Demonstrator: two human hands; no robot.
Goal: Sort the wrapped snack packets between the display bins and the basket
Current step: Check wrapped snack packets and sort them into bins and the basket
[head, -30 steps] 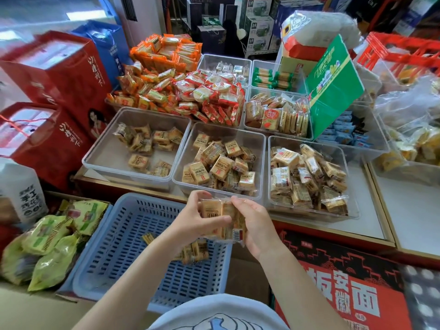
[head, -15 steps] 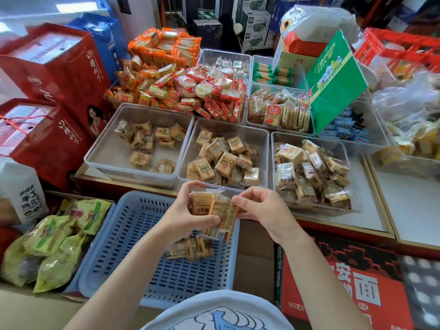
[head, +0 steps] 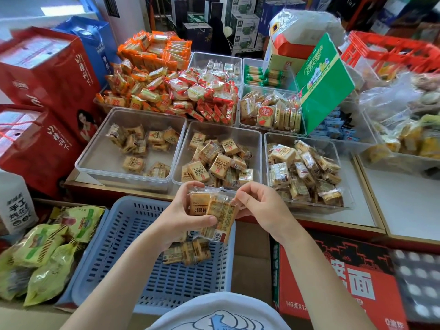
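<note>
**Picking a packet off the held stack**

The left hand (head: 181,220) grips a small stack of tan cellophane-wrapped snack packets (head: 215,210) above the blue slotted plastic basket (head: 133,253); the right hand (head: 259,206) pinches the top packet's edge. Next move, judged: lift it clear to a clear plastic display bin (head: 214,129). The bin's near wall stands between

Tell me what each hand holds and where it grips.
Left hand grips the snack packets around their left side; right hand pinches the wrapper's top right edge.

Red gift boxes (head: 45,96) standing at left; green carton (head: 323,84) leaning tilted behind bins; red noodle case (head: 338,289) sitting at lower right; green bags (head: 45,253) lying at lower left.
</note>
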